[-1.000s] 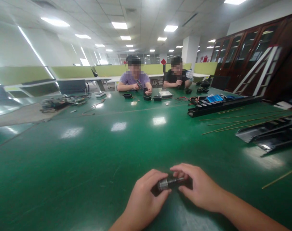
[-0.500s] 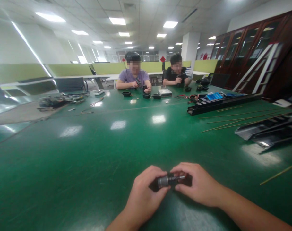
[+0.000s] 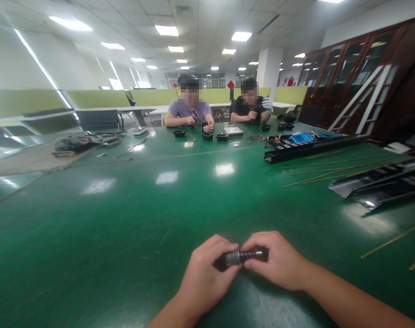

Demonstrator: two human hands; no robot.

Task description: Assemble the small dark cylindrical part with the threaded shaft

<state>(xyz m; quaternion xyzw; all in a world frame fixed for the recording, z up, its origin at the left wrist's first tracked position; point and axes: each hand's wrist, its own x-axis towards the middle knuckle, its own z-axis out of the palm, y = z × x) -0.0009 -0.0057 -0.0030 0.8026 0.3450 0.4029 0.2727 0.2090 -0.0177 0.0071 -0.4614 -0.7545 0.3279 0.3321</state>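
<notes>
A small cylindrical metal part [image 3: 235, 258], silver at its left end and dark with a thin shaft to the right, sits between both my hands just above the green table [image 3: 132, 218]. My left hand [image 3: 204, 278] is closed round its silver end from the left. My right hand [image 3: 279, 262] pinches the dark shaft end from the right, fingers curled over it. The part's underside is hidden by my fingers.
Two people sit at the far side with small black trays [image 3: 207, 135] before them. Long black rails [image 3: 313, 146] and dark metal channels [image 3: 381, 184] lie at the right with thin brass rods [image 3: 330, 175]. Cables and clutter [image 3: 80, 145] lie at the far left.
My hands have drawn slightly closer together on the part, so less of the shaft shows. The view has shifted a little; the table and people stay as before.
</notes>
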